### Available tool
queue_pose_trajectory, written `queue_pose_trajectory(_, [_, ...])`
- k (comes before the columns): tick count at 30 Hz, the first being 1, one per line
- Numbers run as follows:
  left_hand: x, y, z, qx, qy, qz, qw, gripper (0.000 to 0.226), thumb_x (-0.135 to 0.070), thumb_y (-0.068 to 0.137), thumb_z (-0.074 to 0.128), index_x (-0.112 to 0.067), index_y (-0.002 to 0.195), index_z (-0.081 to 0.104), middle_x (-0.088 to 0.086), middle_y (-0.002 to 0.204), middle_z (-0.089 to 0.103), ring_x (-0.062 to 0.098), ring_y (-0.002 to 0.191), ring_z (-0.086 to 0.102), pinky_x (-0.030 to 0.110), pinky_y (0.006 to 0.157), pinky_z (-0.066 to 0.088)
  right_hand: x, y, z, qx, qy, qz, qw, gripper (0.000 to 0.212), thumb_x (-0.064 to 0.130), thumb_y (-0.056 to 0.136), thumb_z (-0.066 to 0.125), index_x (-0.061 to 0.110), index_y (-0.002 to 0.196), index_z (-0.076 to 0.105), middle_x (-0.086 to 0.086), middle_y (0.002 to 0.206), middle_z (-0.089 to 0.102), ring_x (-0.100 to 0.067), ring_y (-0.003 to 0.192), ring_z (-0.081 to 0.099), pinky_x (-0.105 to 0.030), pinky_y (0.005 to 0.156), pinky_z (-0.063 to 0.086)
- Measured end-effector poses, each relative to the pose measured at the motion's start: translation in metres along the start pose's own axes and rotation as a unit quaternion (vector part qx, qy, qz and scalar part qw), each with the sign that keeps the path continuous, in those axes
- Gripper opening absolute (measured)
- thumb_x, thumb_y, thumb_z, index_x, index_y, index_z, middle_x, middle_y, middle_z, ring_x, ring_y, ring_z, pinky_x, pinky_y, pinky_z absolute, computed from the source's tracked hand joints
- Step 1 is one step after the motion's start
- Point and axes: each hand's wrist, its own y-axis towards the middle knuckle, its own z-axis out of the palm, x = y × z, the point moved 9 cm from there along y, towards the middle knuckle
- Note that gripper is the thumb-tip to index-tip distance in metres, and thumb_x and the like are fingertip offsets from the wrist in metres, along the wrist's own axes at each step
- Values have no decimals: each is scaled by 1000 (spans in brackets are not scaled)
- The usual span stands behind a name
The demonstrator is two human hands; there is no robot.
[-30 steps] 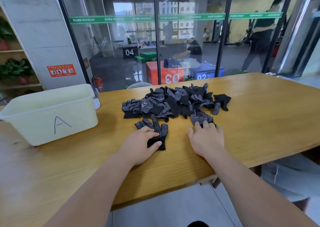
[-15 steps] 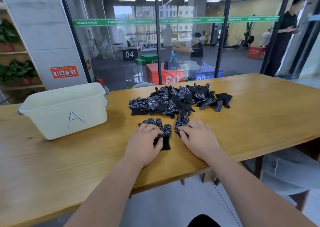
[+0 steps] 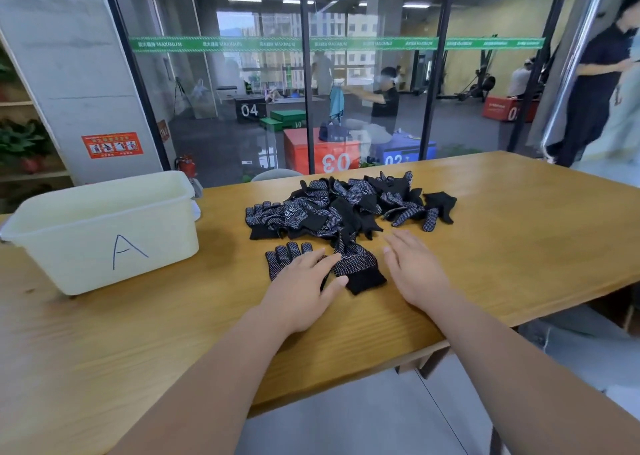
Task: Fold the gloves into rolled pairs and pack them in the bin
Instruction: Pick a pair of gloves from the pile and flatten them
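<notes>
Since half a second ago the right hand has slid off the second glove, which now lies cuff toward the person, just beside the first glove, perhaps overlapping its edge. Two gloves separated, black with white dots, in front of the glove pile; pile count unclear, tangled. Fingers of the left hand straight and spread, pressing flat on first glove, tips reaching the second. Fingers of right hand straight, holding nothing, on the wooden table. One cream bin marked "A", well left.
</notes>
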Motion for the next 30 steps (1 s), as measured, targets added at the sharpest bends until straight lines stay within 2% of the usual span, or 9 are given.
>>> queue_pose_trajectory(3, [6, 15, 12, 6, 12, -25, 1000, 69, -75, 103, 19, -45, 164, 27, -8, 174, 24, 19, 161, 16, 48, 131, 18, -26, 22, 6, 24, 5, 46, 999, 61, 50, 112, 20, 20, 162, 38, 0, 174, 23, -19, 162, 12, -50, 130, 20])
queue_pose_trajectory(7, [14, 19, 19, -14, 26, -50, 998, 69, -79, 101, 21, -47, 162, 31, -13, 173, 24, 15, 162, 13, 45, 132, 14, -53, 52, 1, 20, -79, 62, 995, 65, 54, 110, 14, 21, 164, 32, 1, 177, 10, -19, 163, -1, -50, 131, 12])
queue_pose_trajectory(12, [16, 21, 22, -6, 30, -56, 998, 68, -80, 100, 26, -50, 161, 29, -14, 173, 21, 12, 162, 8, 44, 132, 12, -91, 89, 10, 73, -118, 91, 986, 74, 64, 106, 8, 25, 165, 29, -2, 177, 9, -25, 163, -4, -51, 131, 6])
queue_pose_trajectory(14, [17, 21, 22, -8, 30, -57, 998, 69, -80, 100, 27, -50, 161, 29, -14, 173, 21, 12, 162, 8, 43, 132, 13, -96, 94, 18, 87, -130, 94, 983, 77, 64, 105, 5, 24, 163, 36, -5, 174, 23, -28, 163, 4, -53, 131, 9])
queue_pose_trajectory(18, [14, 16, 10, -59, 30, -64, 996, 66, -75, 100, 33, -43, 158, 39, -13, 164, 34, 14, 155, 20, 43, 128, 24, -81, 86, 8, 16, -211, 51, 976, 69, 50, 108, 8, 25, 141, 64, -4, 152, 55, -26, 155, 31, -52, 130, 12])
queue_pose_trajectory(21, [13, 9, -5, -110, 103, -94, 984, 62, -71, 101, 29, -37, 145, 54, -10, 137, 52, 18, 132, 40, 41, 115, 36, -61, 73, 2, -11, -239, 24, 971, 68, 45, 109, 10, 25, 125, 73, -3, 128, 68, -24, 128, 58, -51, 128, 17])
queue_pose_trajectory(23, [15, 5, -9, -124, 131, -121, 976, 60, -67, 102, 25, -34, 138, 60, -10, 126, 58, 18, 122, 48, 42, 108, 38, -47, 62, -1, -23, -244, 17, 969, 64, 43, 108, 12, 25, 120, 73, -2, 114, 71, -24, 109, 65, -50, 126, 22])
queue_pose_trajectory(27, [35, 10, -7, -97, 129, -148, 976, 58, -58, 107, 22, -31, 147, 54, -6, 143, 60, 20, 135, 52, 48, 125, 24, -23, 35, -6, -26, -217, 19, 976, 54, 39, 107, 21, 24, 134, 66, -3, 106, 76, -29, 106, 66, -46, 119, 34])
queue_pose_trajectory(30, [67, 13, -10, -67, 100, -181, 976, 63, -56, 109, 21, -26, 161, 37, 0, 163, 45, 21, 153, 36, 50, 131, 6, -2, 17, -12, -54, -137, -5, 989, 47, 34, 107, 34, 21, 142, 62, -3, 97, 75, -30, 98, 63, -44, 99, 47])
